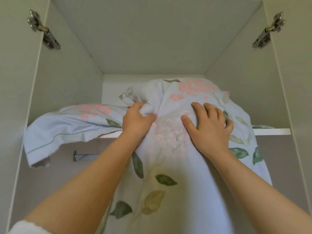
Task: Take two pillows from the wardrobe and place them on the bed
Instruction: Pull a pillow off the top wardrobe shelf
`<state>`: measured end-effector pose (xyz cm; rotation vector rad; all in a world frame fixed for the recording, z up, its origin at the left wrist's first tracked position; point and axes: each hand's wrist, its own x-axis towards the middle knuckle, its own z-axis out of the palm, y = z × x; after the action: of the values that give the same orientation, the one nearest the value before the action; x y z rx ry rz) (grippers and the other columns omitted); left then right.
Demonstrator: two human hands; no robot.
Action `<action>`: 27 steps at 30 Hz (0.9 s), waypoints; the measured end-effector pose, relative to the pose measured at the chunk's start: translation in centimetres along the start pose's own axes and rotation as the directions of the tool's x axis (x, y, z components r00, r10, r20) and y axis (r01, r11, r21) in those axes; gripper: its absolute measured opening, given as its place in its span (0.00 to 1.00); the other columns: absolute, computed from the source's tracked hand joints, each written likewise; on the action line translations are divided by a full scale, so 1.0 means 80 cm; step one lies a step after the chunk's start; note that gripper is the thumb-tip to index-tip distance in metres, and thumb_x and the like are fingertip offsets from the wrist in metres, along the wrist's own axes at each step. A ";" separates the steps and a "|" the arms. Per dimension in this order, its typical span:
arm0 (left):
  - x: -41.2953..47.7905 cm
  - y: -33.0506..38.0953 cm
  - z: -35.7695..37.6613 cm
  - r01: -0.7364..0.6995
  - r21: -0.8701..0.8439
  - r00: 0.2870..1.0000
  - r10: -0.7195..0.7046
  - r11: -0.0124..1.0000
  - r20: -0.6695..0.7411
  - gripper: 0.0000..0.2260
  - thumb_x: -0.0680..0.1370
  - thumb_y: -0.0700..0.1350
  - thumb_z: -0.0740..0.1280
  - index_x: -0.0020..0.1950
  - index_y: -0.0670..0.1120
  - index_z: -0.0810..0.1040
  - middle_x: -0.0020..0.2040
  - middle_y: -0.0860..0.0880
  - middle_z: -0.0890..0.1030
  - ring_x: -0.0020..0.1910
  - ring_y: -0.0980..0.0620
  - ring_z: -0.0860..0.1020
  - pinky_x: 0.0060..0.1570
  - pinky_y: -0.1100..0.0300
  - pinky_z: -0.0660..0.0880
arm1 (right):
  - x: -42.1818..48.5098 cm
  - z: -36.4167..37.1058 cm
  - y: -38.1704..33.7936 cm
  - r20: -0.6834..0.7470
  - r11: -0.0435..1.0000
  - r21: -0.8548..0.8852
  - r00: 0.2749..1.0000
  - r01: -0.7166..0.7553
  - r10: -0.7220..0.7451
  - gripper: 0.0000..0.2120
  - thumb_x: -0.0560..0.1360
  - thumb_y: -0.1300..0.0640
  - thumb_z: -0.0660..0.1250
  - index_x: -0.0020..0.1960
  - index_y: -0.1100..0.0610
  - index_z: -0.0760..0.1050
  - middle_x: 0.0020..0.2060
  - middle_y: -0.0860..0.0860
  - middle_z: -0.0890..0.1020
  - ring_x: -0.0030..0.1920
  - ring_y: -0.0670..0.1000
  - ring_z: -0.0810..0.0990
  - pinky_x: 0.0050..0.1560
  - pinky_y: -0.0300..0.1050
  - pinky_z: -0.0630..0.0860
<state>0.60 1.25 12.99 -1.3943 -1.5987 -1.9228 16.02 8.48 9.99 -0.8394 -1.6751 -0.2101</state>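
The upper compartment of the wardrobe (152, 39) is viewed from below, with both doors open. One metal hinge (43, 30) is mounted on the left side wall and a second hinge (268, 31) on the right side wall.

Two pillows in floral covers are stored on the shelf (273, 131). The front pillow (168, 166) is positioned over the middle and right part of the shelf's front edge. Its upper portion is supported on the shelf, while its lower portion hangs over the front edge, towards the camera. The second pillow (67, 122) is laid flat along the left part of the shelf. Its front left corner overhangs the shelf's front edge, and its right end is covered by the front pillow.

The front pillow is held by both hands. A bunched fold of its cover is gripped by the left hand (136, 119) near the shelf's front edge: the fingers (135, 106) are curled into the fabric and the thumb (150, 117) is pressed against the fold from the right. The right hand (209, 127) is placed on the pillow's right half. Its fingers (199, 108) are spread, the thumb is extended to the left, and the outer fingertips are bent into the cover.

A metal fitting (75, 155) is fixed under the shelf on the left. A white sleeve (27, 227) is visible on the left arm.
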 end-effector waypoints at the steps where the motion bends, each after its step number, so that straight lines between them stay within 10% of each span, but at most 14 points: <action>1: -0.015 -0.009 -0.005 0.001 -0.071 1.000 -0.001 0.998 0.008 0.10 0.71 0.44 0.72 0.49 0.48 0.74 0.48 0.47 0.78 0.49 0.44 0.76 0.49 0.54 0.72 | -0.006 0.000 0.002 -0.035 1.000 0.004 0.999 0.011 -0.011 0.25 0.76 0.38 0.55 0.70 0.44 0.61 0.73 0.48 0.62 0.73 0.53 0.56 0.71 0.59 0.50; 13: -0.022 0.021 -0.007 0.105 -0.423 0.993 -0.116 0.900 -0.001 0.44 0.68 0.55 0.73 0.74 0.55 0.47 0.72 0.50 0.65 0.67 0.46 0.69 0.67 0.50 0.67 | 0.025 -0.026 0.018 -0.099 0.935 0.295 0.967 -0.195 0.233 0.38 0.70 0.34 0.61 0.74 0.46 0.52 0.75 0.55 0.56 0.75 0.58 0.54 0.70 0.64 0.52; 20: -0.048 -0.001 0.034 0.125 -0.411 0.984 -0.166 0.903 -0.064 0.36 0.70 0.49 0.73 0.72 0.51 0.58 0.63 0.51 0.72 0.61 0.47 0.72 0.61 0.54 0.70 | 0.007 -0.021 0.039 -0.105 0.862 0.398 0.919 -0.312 0.381 0.44 0.68 0.37 0.67 0.75 0.53 0.50 0.71 0.60 0.65 0.71 0.62 0.62 0.69 0.59 0.57; 27: -0.087 -0.020 0.040 0.119 -0.437 0.978 -0.180 0.892 -0.101 0.22 0.70 0.48 0.72 0.59 0.50 0.65 0.56 0.50 0.75 0.55 0.48 0.76 0.58 0.47 0.75 | -0.015 -0.019 0.049 -0.184 0.885 0.428 0.942 -0.181 0.281 0.20 0.77 0.45 0.60 0.62 0.58 0.64 0.48 0.50 0.74 0.47 0.54 0.72 0.44 0.44 0.63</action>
<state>4.46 2.14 6.27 -1.2739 -1.2997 -2.5220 19.69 9.96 8.18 -0.6596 -1.3099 0.1949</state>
